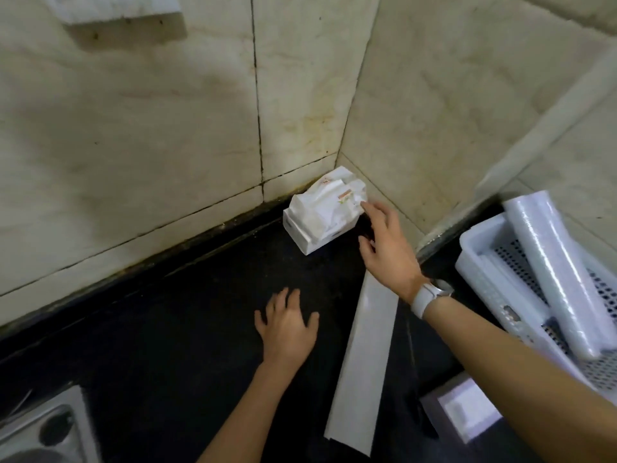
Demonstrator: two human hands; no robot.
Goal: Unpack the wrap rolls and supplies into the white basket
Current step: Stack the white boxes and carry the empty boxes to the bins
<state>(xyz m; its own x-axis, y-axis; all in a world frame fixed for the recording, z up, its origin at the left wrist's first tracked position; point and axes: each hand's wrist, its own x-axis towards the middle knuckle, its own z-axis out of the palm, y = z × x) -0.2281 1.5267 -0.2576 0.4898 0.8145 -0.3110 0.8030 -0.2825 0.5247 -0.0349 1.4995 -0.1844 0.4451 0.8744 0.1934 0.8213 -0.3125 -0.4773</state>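
Note:
A small white box with a crumpled white bag on top [322,212] sits in the far corner of the black counter, against the tiled walls. My right hand [387,248], fingers spread, hovers just right of it with the fingertips at the bag's edge, holding nothing. Lower down, my left hand [287,325] lies flat and open on the counter. A long white wrap box [362,365] lies on the counter under my right forearm. The white perforated basket [484,279] stands at the right with a clear wrap roll [557,272] leaning in it.
Stained tiled walls meet in a corner behind the box. A stove burner [43,432] shows at the bottom left. A grey-and-white box [464,409] sits at the bottom right below the basket. The black counter [187,329] spreads between my hands and the left wall.

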